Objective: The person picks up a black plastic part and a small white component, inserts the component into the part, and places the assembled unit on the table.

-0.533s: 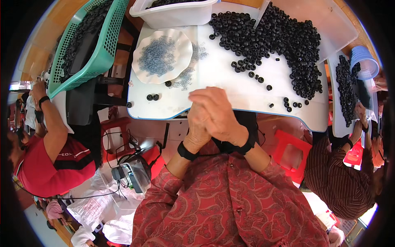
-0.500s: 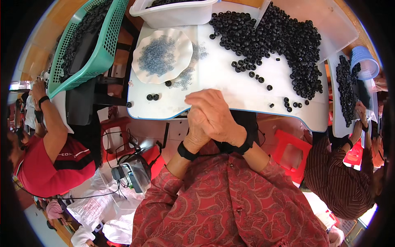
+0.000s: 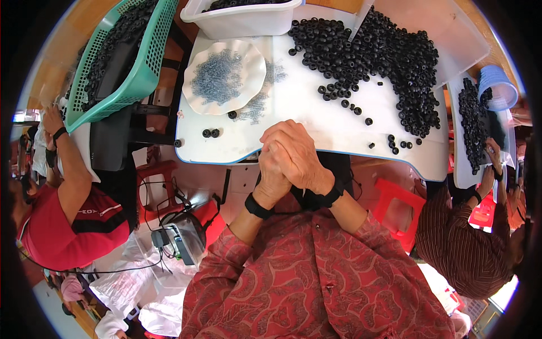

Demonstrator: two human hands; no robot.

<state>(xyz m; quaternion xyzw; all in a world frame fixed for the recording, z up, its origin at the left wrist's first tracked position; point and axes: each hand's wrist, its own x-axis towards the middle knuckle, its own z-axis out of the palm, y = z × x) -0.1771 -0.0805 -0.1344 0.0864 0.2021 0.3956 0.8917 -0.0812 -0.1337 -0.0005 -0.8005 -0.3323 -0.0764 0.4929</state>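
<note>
My left hand (image 3: 273,179) and right hand (image 3: 297,157) clasped, fingers folded together, seemingly resting; scalloped white plate (image 3: 254,76) probably keeps most tiny translucent beads (image 3: 217,79) from black holed beads (image 3: 416,93).

place: a shared workroom for small parts
your table (image 3: 339,124): white, heaped with loose black parts (image 3: 418,93)
bulk containers: green basket (image 3: 138,85), white tub (image 3: 248,25), both holding black parts
neighbours: one person (image 3: 51,237) to your left, another person (image 3: 457,243) to your right
seating: red plastic stool (image 3: 395,189)
</note>
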